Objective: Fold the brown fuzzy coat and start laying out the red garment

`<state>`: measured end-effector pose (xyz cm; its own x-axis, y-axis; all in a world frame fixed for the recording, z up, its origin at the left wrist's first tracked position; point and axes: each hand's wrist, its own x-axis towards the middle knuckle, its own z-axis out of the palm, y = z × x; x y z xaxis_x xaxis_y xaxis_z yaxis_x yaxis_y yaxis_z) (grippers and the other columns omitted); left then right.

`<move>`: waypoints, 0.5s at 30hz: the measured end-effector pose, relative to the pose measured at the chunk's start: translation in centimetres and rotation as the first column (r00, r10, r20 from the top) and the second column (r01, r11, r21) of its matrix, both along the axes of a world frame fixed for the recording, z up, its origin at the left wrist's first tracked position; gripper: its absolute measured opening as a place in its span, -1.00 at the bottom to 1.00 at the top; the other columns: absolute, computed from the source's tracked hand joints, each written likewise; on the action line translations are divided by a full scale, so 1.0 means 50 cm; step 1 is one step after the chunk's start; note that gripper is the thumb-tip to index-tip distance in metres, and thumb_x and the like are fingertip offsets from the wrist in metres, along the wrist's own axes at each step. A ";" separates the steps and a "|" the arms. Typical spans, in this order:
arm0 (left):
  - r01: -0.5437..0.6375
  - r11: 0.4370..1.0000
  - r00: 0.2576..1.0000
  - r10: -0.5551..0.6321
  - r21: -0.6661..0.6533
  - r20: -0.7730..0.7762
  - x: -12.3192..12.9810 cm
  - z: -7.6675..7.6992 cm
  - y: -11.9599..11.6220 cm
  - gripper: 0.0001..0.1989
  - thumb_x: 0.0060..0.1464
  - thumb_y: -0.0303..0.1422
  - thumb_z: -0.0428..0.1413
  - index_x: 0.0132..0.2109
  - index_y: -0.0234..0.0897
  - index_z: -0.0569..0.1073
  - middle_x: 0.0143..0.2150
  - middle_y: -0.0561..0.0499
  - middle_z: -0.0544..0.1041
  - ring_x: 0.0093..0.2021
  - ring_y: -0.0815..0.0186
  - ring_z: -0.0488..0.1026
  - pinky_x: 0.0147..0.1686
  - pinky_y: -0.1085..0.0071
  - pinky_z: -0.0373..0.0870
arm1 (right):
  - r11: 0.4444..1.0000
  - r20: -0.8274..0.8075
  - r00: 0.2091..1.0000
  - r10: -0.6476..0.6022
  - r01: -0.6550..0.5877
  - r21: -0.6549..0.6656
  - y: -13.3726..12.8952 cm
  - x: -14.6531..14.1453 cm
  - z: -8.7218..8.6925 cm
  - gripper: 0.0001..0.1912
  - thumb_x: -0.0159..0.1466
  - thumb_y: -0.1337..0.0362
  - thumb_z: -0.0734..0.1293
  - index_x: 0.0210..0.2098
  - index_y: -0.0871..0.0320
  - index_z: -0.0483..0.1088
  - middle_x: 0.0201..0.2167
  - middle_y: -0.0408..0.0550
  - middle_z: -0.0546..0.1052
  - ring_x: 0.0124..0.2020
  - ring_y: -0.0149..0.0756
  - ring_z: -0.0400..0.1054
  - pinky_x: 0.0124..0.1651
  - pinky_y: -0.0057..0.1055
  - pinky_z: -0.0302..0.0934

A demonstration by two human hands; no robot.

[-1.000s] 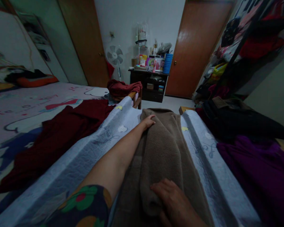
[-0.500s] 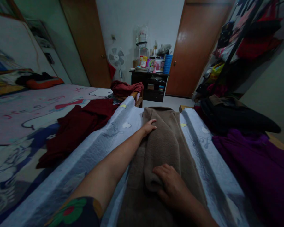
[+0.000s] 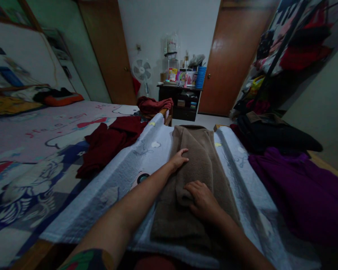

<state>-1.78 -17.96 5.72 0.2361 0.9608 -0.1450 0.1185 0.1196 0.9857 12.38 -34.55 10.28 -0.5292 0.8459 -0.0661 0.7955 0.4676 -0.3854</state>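
Observation:
A brown fleece coat point(image 3: 197, 157) lies lengthwise in front of me, one sleeve laid along its middle with the cuff end toward me. My left hand point(image 3: 179, 160) rests on the left side of the sleeve, farther up, with its thumb and fingers apart. Nearer to me, my right hand point(image 3: 204, 198) is at the cuff. Its fingers bend over the top of the sleeve, and the thumb is by the cuff opening. Beneath the coat is a light blue-grey quilted cover point(image 3: 154, 150).
Dark red clothing point(image 3: 109, 142) lies left on the patterned bed point(image 3: 64, 116). Purple clothing point(image 3: 295, 191) and a dark folded garment point(image 3: 276, 131) lie right. A pale pink object with a dark round centre point(image 3: 141, 179) is partly behind my left forearm. A fan point(image 3: 141, 70) stands behind.
The view has shifted back, so the coat's near edge and the pink object now show. Both hands remain on the sleeve, the left slightly nearer to the right.

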 end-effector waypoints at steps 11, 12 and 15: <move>-0.063 0.997 0.997 0.065 0.053 -0.045 0.003 0.009 -0.003 -0.45 -0.11 -0.53 0.13 0.11 -0.26 0.42 -0.19 0.01 0.54 -0.25 0.31 0.43 -0.22 0.45 0.36 | 1.000 -0.020 1.000 0.020 -0.020 -0.005 0.003 0.000 0.008 -0.46 0.01 0.41 0.29 0.02 0.15 0.33 -0.01 -0.01 0.40 0.02 -0.13 0.16 0.05 -0.26 0.01; -0.076 0.995 0.996 0.079 0.063 -0.047 0.005 0.012 0.008 -0.46 -0.11 -0.53 0.12 0.10 -0.26 0.42 -0.20 0.01 0.54 -0.25 0.31 0.43 -0.21 0.46 0.36 | 1.000 -0.035 0.999 0.027 -0.027 -0.013 0.006 0.002 0.012 -0.48 0.01 0.41 0.28 0.00 0.15 0.34 -0.03 -0.01 0.40 0.01 -0.13 0.17 0.04 -0.27 0.02; -0.111 0.990 0.992 0.116 0.089 -0.049 0.010 0.024 0.051 -0.47 -0.11 -0.54 0.12 0.09 -0.26 0.43 -0.20 0.01 0.53 -0.25 0.32 0.43 -0.21 0.46 0.36 | 0.996 -0.081 0.995 0.056 -0.061 -0.061 0.018 0.009 0.025 -0.57 0.01 0.43 0.25 -0.09 0.15 0.36 -0.09 -0.03 0.41 -0.05 -0.16 0.20 0.02 -0.29 0.04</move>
